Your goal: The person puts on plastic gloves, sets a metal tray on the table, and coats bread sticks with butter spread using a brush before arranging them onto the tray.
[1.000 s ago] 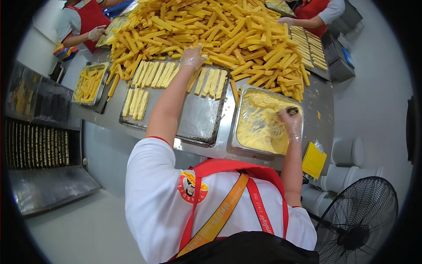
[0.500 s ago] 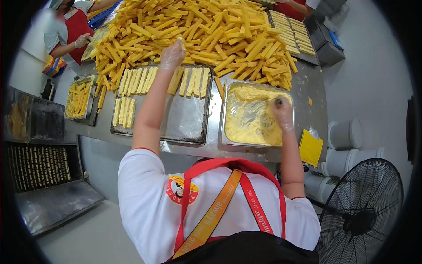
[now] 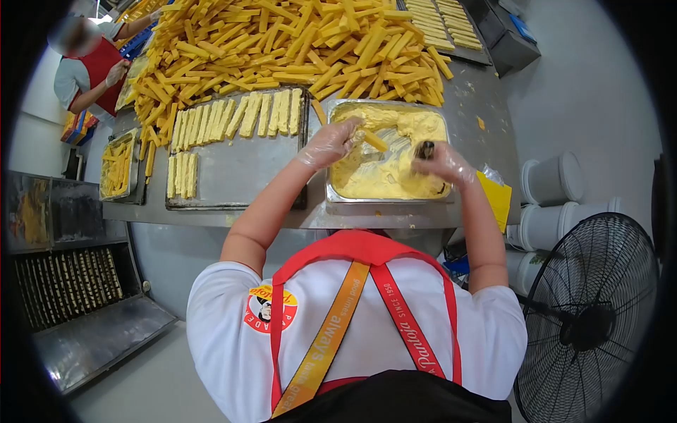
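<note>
My gloved left hand reaches over the left side of a metal pan of pale yellow cream. Its fingers are closed on a yellow cake-like stick, which points right over the cream. Over the pan's right side, my gloved right hand grips a dark-handled tool, slightly blurred; its working end is mostly hidden, so I cannot tell its kind. Left of the pan lies a baking tray, with cream-coated sticks in a row along its far side and several more at its near left.
A big heap of plain yellow sticks covers the far table. A small pan of sticks sits at the left. Another filled tray lies far right. A co-worker in a red apron stands far left. A fan stands near right.
My left hand has moved from the heap down to the pan, bringing a stick. The upper row on the tray looks fuller on screen. My right hand stays at the pan with its tool.
</note>
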Demonstrator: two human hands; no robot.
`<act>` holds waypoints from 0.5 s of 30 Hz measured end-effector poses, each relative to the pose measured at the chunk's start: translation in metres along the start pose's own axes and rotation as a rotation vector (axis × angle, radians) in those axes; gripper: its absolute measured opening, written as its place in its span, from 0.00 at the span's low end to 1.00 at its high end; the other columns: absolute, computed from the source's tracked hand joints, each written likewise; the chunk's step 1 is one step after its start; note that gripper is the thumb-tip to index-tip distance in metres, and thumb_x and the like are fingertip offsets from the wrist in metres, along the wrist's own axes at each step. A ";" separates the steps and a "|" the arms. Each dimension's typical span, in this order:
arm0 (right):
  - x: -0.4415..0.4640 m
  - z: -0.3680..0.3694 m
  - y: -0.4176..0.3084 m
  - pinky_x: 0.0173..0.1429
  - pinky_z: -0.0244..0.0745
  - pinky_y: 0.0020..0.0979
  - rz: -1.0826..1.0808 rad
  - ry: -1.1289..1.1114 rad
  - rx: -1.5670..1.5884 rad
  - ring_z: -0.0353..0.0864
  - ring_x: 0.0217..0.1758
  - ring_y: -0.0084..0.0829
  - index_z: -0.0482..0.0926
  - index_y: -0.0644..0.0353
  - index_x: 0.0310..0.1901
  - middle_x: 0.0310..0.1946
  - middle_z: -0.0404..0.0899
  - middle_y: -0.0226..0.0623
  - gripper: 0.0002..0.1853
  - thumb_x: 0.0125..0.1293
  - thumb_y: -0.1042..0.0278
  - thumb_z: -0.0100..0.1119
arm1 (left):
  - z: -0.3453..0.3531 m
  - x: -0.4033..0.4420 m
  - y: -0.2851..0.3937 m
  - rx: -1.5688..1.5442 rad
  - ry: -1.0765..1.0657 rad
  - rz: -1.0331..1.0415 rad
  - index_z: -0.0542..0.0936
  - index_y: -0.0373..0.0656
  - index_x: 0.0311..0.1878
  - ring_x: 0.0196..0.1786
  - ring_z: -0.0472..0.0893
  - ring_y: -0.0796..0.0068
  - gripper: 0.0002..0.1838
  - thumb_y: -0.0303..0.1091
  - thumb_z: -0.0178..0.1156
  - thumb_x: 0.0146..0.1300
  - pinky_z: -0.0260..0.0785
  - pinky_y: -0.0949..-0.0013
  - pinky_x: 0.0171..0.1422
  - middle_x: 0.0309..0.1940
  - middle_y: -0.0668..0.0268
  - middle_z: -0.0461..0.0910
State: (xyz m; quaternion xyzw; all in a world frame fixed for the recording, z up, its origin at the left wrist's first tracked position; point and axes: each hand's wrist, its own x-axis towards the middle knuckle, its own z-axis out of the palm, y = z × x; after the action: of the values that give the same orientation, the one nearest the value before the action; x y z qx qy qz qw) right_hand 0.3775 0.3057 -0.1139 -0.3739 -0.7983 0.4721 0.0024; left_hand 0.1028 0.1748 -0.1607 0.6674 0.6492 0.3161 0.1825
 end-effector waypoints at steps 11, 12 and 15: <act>0.016 -0.005 0.018 0.39 0.76 0.34 0.076 0.236 0.112 0.83 0.33 0.31 0.82 0.64 0.39 0.30 0.83 0.42 0.14 0.58 0.62 0.67 | 0.034 -0.017 -0.002 -0.003 0.160 -0.044 0.75 0.40 0.56 0.46 0.80 0.45 0.22 0.26 0.59 0.55 0.72 0.51 0.51 0.39 0.47 0.81; 0.043 -0.001 0.054 0.37 0.77 0.34 0.034 0.426 0.117 0.83 0.31 0.29 0.83 0.66 0.37 0.28 0.84 0.42 0.14 0.57 0.62 0.68 | 0.039 -0.019 -0.005 -0.013 0.184 -0.040 0.76 0.40 0.56 0.46 0.80 0.45 0.23 0.26 0.60 0.54 0.72 0.52 0.51 0.40 0.47 0.81; 0.042 0.009 0.030 0.36 0.77 0.33 -0.101 0.646 0.112 0.83 0.30 0.26 0.83 0.66 0.35 0.28 0.84 0.42 0.13 0.57 0.62 0.68 | 0.051 -0.019 -0.008 -0.036 0.248 -0.058 0.76 0.40 0.58 0.46 0.80 0.44 0.25 0.26 0.61 0.52 0.73 0.52 0.51 0.41 0.46 0.81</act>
State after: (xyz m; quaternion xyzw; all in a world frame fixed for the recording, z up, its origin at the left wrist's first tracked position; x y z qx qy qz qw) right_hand 0.3617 0.3329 -0.1562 -0.4637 -0.7467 0.3715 0.2992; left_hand 0.1307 0.1653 -0.2070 0.6008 0.6800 0.4023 0.1216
